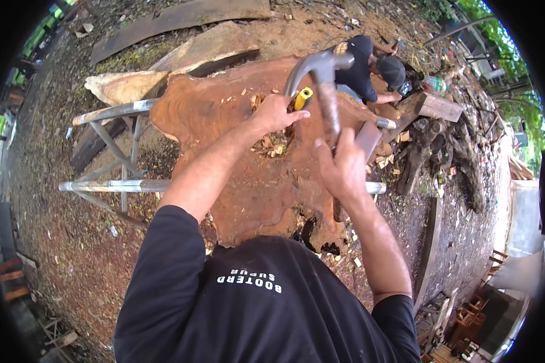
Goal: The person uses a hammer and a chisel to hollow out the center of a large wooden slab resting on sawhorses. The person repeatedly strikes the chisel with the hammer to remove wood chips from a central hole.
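Observation:
My left hand (274, 114) is closed round a yellow-and-black handled tool (303, 98), apparently a chisel, over a hollow full of pale chips (271, 145). My right hand (342, 158) grips a claw hammer (320, 69) by its shaft, the head raised above the yellow handle and partly blurred. Beneath both hands lies a large reddish wooden slab (218, 175) with an irregular edge and a dark, broken cavity near its lower edge.
Metal trestle bars (97, 186) support the slab. A co-worker in a dark cap (390, 71) crouches beyond its right corner, near gnarled logs (460, 151). Rough boards (133, 36) and pale offcuts (118, 88) lie behind the slab on littered ground.

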Motion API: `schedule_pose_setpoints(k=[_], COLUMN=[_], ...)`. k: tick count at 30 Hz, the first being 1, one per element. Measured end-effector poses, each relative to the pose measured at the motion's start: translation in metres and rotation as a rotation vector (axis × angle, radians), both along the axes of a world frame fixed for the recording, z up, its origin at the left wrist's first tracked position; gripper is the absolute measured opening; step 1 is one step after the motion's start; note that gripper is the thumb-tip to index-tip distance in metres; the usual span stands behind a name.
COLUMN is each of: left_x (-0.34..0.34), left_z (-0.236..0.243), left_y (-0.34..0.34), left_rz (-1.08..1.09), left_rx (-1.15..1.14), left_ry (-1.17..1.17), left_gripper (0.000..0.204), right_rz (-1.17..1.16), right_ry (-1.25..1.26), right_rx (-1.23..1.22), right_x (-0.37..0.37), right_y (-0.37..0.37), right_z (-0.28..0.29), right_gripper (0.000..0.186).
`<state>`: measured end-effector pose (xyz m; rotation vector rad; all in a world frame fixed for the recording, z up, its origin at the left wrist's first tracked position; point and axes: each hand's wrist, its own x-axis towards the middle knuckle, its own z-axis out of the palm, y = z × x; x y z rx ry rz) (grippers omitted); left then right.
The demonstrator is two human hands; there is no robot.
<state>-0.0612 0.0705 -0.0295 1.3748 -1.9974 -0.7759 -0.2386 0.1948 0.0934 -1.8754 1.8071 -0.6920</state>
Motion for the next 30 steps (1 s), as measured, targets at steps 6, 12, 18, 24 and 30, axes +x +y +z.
schedule_pose_setpoints(k=[6,12,18,24,30], left_x=[-0.002,-0.014,0.003,-0.004,-0.004], left_z=[-0.008,-0.005,-0.032,-0.033,-0.024], left_y=[-0.004,-0.011,-0.003,-0.007,-0.004], left_rz=[-0.040,-0.033,-0.052,-0.014,-0.006], left_rx=[0.065,0.004,-0.063,0.046,0.091], left_ry=[-0.010,0.023,0.082,0.112,0.060], left_gripper=[0.067,0.063,0.058,0.057,0.054], right_rz=[0.069,-0.008,0.034,0.007,0.033], right_ry=[0.163,0.088,0.182,0.009,0.136], right_rx=[0.074,-0.012,0.037,-0.046,0.051], right_x=[-0.007,-0.006,-0.006,-0.002,-0.017], right_y=[-0.011,-0.002,-0.006,0.008,-0.010], right_z=[-0.003,-0.012,-0.027,-0.020,-0.031], right_gripper=[0.040,0.039,0.038,0.041,0.043])
